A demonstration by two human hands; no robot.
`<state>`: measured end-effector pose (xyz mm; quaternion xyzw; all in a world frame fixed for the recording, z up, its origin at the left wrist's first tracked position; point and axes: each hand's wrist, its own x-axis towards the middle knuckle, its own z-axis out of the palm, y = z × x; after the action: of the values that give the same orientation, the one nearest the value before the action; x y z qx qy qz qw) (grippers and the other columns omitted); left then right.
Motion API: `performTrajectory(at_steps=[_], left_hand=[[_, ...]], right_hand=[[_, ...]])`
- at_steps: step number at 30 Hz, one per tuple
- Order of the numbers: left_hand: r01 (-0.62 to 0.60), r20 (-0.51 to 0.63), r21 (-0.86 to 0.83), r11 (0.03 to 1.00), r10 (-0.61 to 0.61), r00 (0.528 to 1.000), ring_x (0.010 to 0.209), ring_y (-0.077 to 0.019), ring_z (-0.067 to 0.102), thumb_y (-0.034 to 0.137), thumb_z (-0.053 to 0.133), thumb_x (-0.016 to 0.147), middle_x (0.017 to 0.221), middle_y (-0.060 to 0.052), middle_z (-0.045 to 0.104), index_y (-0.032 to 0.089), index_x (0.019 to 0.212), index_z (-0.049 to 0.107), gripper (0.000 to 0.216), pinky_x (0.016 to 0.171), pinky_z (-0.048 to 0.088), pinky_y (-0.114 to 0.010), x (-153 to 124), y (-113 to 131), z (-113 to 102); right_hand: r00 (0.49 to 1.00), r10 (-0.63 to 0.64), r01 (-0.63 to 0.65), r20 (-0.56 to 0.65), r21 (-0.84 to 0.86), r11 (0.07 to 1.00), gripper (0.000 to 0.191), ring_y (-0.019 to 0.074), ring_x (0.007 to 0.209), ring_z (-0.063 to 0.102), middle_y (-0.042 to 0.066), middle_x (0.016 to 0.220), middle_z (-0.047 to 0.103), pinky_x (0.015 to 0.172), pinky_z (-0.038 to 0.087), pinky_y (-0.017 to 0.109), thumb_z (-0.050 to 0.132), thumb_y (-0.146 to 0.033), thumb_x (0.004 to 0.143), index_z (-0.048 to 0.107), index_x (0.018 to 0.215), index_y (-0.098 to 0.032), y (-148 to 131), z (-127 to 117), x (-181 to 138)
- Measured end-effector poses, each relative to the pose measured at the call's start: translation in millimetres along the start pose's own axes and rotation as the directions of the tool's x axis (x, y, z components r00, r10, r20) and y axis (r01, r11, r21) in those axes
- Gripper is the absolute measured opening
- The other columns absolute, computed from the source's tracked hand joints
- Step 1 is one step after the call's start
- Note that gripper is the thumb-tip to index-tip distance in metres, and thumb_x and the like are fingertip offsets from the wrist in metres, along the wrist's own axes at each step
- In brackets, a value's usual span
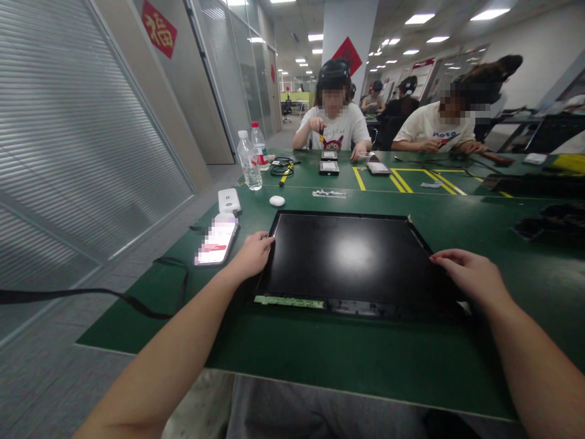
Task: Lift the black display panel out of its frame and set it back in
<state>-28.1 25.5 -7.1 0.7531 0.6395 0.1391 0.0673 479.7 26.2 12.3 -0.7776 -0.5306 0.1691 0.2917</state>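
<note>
Green table [320, 353]: two bottles [249, 161]; left hand [250, 254], right hand [478, 277] holding one panel [347, 262].

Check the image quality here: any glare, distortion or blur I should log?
Head view: a soft white glare sits mid-right on the LCD panel; head view: the ceiling light is blown out; head view: the window blinds slant, likely wide-angle distortion; head view: pixel blocks cover part of the phone; head view: far background looks soft.
</note>
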Motion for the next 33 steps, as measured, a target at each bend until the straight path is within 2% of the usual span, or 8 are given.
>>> performTrajectory(at_steps=[3,8,14,18,21,24,27,33], left_hand=[[-0.007,-0.001,-0.014,1.000,0.007,1.000,0.139,-0.0375,0.059,0.023,0.045,0.095,0.148,-0.018,0.065,0.015,0.136,0.076,0.052,0.124,0.043,-0.054,0.1,-0.6,0.7],[-0.010,-0.036,-0.068,0.998,0.007,0.999,0.137,-0.0365,0.060,0.024,0.050,0.094,0.143,-0.014,0.068,0.020,0.135,0.077,0.050,0.124,0.043,-0.056,0.2,-2.9,3.3],[0.037,-0.048,-0.107,0.994,-0.043,0.998,0.144,-0.0348,0.057,0.027,0.052,0.094,0.148,-0.016,0.062,0.018,0.139,0.073,0.050,0.127,0.041,-0.049,-2.4,-2.6,0.1],[0.126,-0.065,-0.070,0.990,-0.131,0.989,0.150,-0.0402,0.051,0.030,0.059,0.091,0.156,-0.022,0.054,0.013,0.148,0.063,0.060,0.128,0.039,-0.052,-4.2,-0.8,-2.2],[0.175,-0.087,-0.006,0.984,-0.175,0.981,0.154,-0.0458,0.045,0.035,0.061,0.091,0.160,-0.025,0.051,0.011,0.143,0.066,0.057,0.128,0.036,-0.058,-4.2,-1.0,-0.8],[0.159,-0.089,0.031,0.987,-0.156,0.984,0.154,-0.0471,0.044,0.043,0.059,0.094,0.155,-0.024,0.057,0.014,0.132,0.073,0.050,0.126,0.036,-0.063,-3.4,-3.3,1.8],[0.142,-0.060,0.022,0.990,-0.141,0.988,0.148,-0.0458,0.051,0.047,0.055,0.096,0.149,-0.023,0.063,0.014,0.129,0.076,0.051,0.123,0.040,-0.062,-1.9,-6.6,3.0],[0.126,-0.054,-0.046,0.991,-0.129,0.990,0.142,-0.0382,0.059,0.036,0.056,0.093,0.144,-0.018,0.068,0.016,0.126,0.080,0.046,0.123,0.044,-0.053,3.4,-11.6,2.4]], right_hand=[[1.000,-0.013,0.013,-0.012,-0.004,1.000,0.028,0.0316,0.088,0.068,0.010,0.087,0.080,0.080,0.048,0.041,0.065,-0.048,0.067,0.079,0.078,-0.025,-2.6,-0.4,-2.0],[0.998,-0.058,0.058,-0.024,-0.023,0.998,0.028,0.0317,0.089,0.069,0.009,0.087,0.080,0.084,0.051,0.042,0.063,-0.046,0.067,0.079,0.077,-0.026,-3.4,0.8,-3.5],[0.989,-0.149,0.148,-0.010,-0.059,0.987,0.026,0.0319,0.085,0.070,0.007,0.082,0.077,0.084,0.054,0.046,0.061,-0.049,0.070,0.077,0.077,-0.030,3.7,6.2,-0.8],[0.984,-0.173,0.172,-0.032,-0.037,0.984,0.027,0.0328,0.085,0.070,0.007,0.084,0.078,0.081,0.055,0.047,0.061,-0.051,0.071,0.077,0.078,-0.031,10.6,7.2,3.4],[0.986,-0.157,0.154,-0.053,-0.044,0.987,0.030,0.0324,0.080,0.069,0.007,0.081,0.077,0.077,0.054,0.048,0.060,-0.053,0.073,0.078,0.081,-0.031,16.8,6.7,7.2],[0.987,-0.144,0.138,-0.072,-0.074,0.988,0.032,0.0308,0.073,0.067,0.007,0.077,0.074,0.074,0.054,0.048,0.059,-0.054,0.073,0.079,0.084,-0.031,23.4,7.8,12.5],[0.977,-0.202,0.195,-0.069,-0.102,0.976,0.034,0.0286,0.072,0.066,0.009,0.090,0.076,0.076,0.055,0.048,0.060,-0.052,0.071,0.080,0.087,-0.030,28.4,11.7,18.6],[0.978,-0.209,0.209,0.019,-0.164,0.964,0.045,0.0304,0.079,0.069,0.012,0.095,0.076,0.079,0.056,0.047,0.060,-0.055,0.070,0.082,0.098,-0.027,31.8,22.6,23.9]])
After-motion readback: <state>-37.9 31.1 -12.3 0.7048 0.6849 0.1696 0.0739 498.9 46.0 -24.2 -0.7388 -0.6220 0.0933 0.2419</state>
